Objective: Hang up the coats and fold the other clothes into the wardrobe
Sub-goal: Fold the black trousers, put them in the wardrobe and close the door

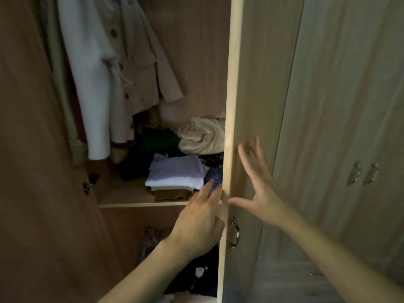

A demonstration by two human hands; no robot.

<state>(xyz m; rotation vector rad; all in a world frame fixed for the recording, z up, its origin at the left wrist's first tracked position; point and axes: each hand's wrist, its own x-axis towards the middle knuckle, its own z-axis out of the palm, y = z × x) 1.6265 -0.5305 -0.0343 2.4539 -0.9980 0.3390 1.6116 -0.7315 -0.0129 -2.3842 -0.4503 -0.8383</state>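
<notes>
Coats hung at wardrobe top left, beige over white. Folded stack, white on brown, sat on shelf; cream bundle lay crumpled behind it.

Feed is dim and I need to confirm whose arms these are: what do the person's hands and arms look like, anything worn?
Both arms are bare up to the frame edge: no sleeves, gloves, watch or bracelets show. The left hand and right hand carry no visible rings, though the right one's fingers are motion-blurred, so small details cannot be told.
</notes>
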